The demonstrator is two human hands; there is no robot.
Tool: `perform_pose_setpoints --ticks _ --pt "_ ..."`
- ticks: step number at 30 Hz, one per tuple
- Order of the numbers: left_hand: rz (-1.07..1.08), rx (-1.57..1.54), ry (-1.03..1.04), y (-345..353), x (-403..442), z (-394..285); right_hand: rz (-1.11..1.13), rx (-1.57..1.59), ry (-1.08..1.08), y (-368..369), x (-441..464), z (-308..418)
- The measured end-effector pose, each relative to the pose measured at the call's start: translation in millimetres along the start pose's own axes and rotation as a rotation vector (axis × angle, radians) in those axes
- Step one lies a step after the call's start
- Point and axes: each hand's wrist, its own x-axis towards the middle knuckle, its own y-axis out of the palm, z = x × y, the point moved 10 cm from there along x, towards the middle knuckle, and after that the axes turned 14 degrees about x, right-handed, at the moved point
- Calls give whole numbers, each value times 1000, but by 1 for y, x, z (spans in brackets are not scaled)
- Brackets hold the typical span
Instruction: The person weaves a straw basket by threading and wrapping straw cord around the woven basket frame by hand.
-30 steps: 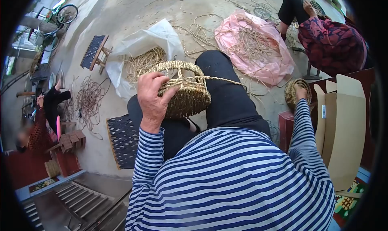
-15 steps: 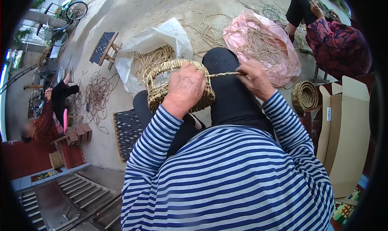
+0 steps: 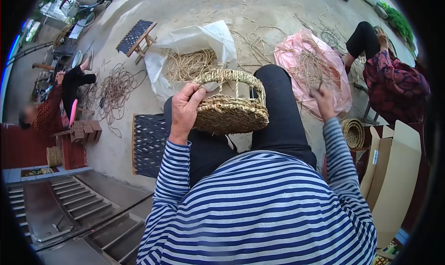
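A woven straw basket with open sides and a braided rim is tilted above my lap, its base turned toward me. My left hand is closed on its left edge, thumb on top. Out to the right, my right hand is over the near part of a pink plastic bag of straw cord. Its fingers are blurred by motion, so whether they hold anything cannot be made out. Beyond the basket lies a white plastic bag with a heap of straw cord in it.
Nested woven baskets and an opened cardboard box are at my right. A low stool stands ahead on the left, with tangled cord on the ground. One person sits at the right, another at the left.
My right hand has let go of the taut cord at the basket and swung right toward the pink bag. The basket has tipped, and my left hand has shifted to its left edge.
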Motion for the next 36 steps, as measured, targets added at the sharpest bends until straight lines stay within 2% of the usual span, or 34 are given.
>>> perform_pose_setpoints --ticks 1,2,4,5,6,7,8,9,12,14,15,17,20,21,23,24,26,27,28,30,31,33,34,36 --pt "-24 -33 -28 -2 -1 7 -51 -89 -119 26 11 67" --pt "-47 -65 -55 -4 -1 12 -30 107 -270 61 15 127" --pt "-55 -53 -48 -7 -1 8 136 24 -816 143 -5 248" --pt "-65 -18 -9 -9 -1 2 341 248 -873 184 -22 277" --pt "-75 16 30 -9 -1 -2 489 83 -908 226 -33 288" --pt "-82 -145 -66 -6 -2 15 692 -8 -1044 264 -57 294" --pt "-74 -117 -52 -8 -3 12 888 -208 -1141 296 -76 281" --pt "-93 -109 -18 -11 -3 9 1058 -307 -1066 313 -85 262" --pt "-98 -92 -25 -12 -7 8 1199 -498 -1125 326 -95 251" --pt "-85 -6 -8 -11 -6 -1 1220 -635 -1165 330 -99 258" --pt "-78 -7 -9 -10 -5 1 1188 -577 -1235 331 -100 264" --pt "-88 -8 -19 -10 -2 5 1352 -811 -1069 348 -96 250" --pt "-100 -83 -7 -4 1 13 1292 -903 -1179 358 -93 239" --pt "-126 -28 -6 -7 1 13 1258 -889 -1290 361 -99 238" --pt "-131 68 37 -11 1 12 1221 -797 -1322 356 -102 242" --pt "-152 7 18 -11 0 12 1227 -822 -1297 351 -104 246" --pt "-129 -74 -47 -9 -3 21 1054 -650 -1266 341 -103 258" --pt "-142 2 28 -12 -1 13 1005 -629 -1259 337 -102 261" --pt "-135 -1 14 -11 -1 14 998 -629 -1252 334 -104 261" --pt "-85 -23 -37 -8 1 15 907 -693 -1140 328 -98 264" --pt "-87 26 -30 -8 0 12 974 -856 -973 326 -91 251" --pt "-67 15 -52 -7 1 15 755 -684 -1115 287 -81 265" --pt "-47 -16 -40 -9 0 14 624 -572 -1080 253 -68 266" --pt "-66 -124 -3 -10 -1 19 463 -522 -858 177 -27 242"
